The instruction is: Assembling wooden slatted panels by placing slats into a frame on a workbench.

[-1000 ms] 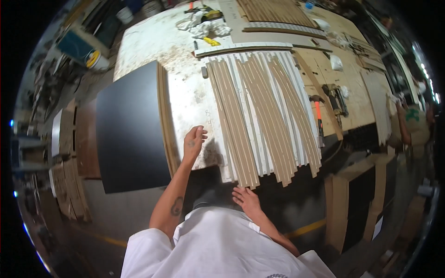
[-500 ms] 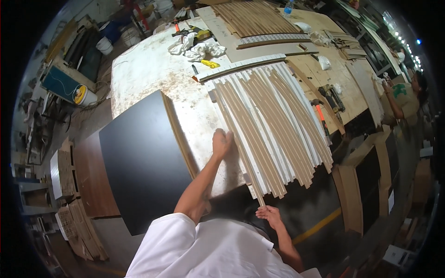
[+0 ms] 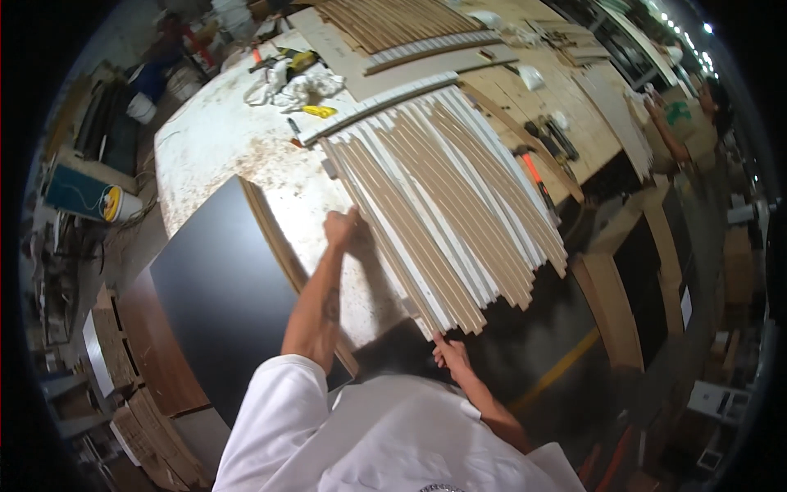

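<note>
Long, thin brown wooden strips (image 3: 426, 180) with white ones between them lie side by side on the worktable, their near ends uneven. My left hand (image 3: 340, 227) is closed beside the left edge of the row, its curled fingers against the outermost strip; what they grip, if anything, is hidden. At the near left corner my right hand (image 3: 452, 356) is closed at a strip's end, thumb pointing up along it. A white-edged bar (image 3: 381, 107) lies across the far ends. Small grey blocks (image 3: 329, 168) sit along the left edge.
Dark panels (image 3: 221, 271) are stacked at left. A yellow tool (image 3: 319, 111), white cloths (image 3: 299, 88) and an orange-handled hammer (image 3: 534, 174) lie on the table (image 3: 205, 139). More strips (image 3: 402, 29) are at the back. Cartons (image 3: 611, 303) stand right; a person (image 3: 684, 123) is beyond.
The view has shifted, so the scene sits farther left and higher. My right hand's fingers have closed at the strip's end, which sticks out less. My left hand stays along the left edge.
</note>
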The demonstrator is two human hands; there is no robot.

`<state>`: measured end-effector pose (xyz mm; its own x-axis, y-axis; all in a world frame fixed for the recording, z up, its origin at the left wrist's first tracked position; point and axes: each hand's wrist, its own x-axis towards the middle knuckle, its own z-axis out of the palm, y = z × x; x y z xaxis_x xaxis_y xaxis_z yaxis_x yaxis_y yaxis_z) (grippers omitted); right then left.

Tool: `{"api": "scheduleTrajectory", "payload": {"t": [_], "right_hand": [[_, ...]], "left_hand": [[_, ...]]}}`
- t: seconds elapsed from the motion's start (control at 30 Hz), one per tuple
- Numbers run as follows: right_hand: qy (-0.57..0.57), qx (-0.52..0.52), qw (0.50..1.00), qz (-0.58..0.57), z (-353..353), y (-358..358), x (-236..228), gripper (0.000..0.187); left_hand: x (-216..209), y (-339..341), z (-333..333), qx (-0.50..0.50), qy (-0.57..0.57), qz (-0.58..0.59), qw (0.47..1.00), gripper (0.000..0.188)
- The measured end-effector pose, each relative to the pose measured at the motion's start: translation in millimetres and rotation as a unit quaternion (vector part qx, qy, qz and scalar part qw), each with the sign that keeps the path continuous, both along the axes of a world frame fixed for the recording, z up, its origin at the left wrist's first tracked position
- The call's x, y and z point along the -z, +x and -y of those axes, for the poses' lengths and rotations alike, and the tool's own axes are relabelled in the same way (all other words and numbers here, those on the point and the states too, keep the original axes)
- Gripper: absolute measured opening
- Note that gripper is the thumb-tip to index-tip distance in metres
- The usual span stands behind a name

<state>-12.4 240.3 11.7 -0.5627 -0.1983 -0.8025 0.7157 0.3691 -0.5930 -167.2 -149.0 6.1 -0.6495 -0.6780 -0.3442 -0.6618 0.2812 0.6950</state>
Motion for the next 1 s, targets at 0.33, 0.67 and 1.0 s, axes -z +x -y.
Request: {"api": "scheduleTrajectory", "payload": {"t": [0.33,0.67,1.0], "right_hand": [[0.325,-0.170,0.784,-0.501,-20.0,-42.8,-86.1,0.093],[0.259,-0.131,0.814,-0.503,-23.7,-42.3,-47.5,0.090],[0.270,-0.134,0.830,-0.468,-9.3,-53.4,-62.0,0.084]], "left_hand": [[-25.9,12.2,-132.1,0.041,0.037,-0.209,0.976,0.060],[-33.7,-14.8,-146.4,-0.022,0.173,-0.188,0.967,0.085],[-16.6,-10.4,-115.3,0.067,0.024,-0.180,0.981,0.071]]}}
